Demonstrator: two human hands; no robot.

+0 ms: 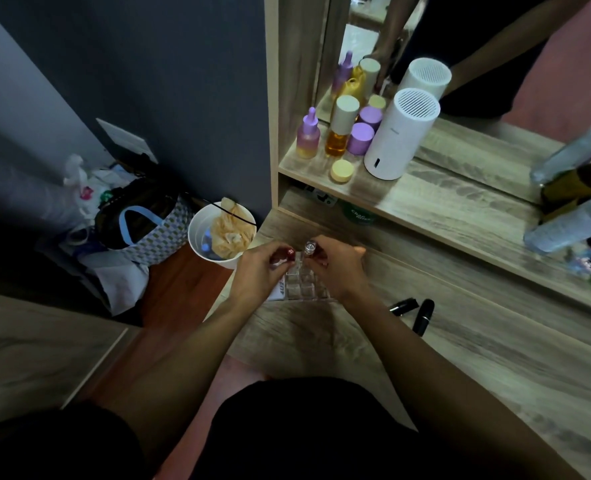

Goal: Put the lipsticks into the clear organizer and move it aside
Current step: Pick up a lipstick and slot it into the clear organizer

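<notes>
The left hand [257, 271] is curled closed around a red lipstick [289, 254], its end showing just past the fingertips. The right hand [334, 268] is pinched shut on a clear-capped lipstick [310, 247], held upright. Both hover at the far edge of the clear organizer [301, 285], which sits on the worktop [460, 341] directly between and under the wrists, with a white card [277, 289] beside or under its left edge.

The step looks like seating these two in the grid. It would go best one at a time: keep each tube vertical, line its base over a free cell, and lower it straight so it does not catch a wall and tip the light tray. Whether any cells are already filled cannot be told; the hands cover much of it.

Two black lipsticks [415, 311] lie on the worktop to the right, near the right forearm, apart from the organizer and probably next.
</notes>
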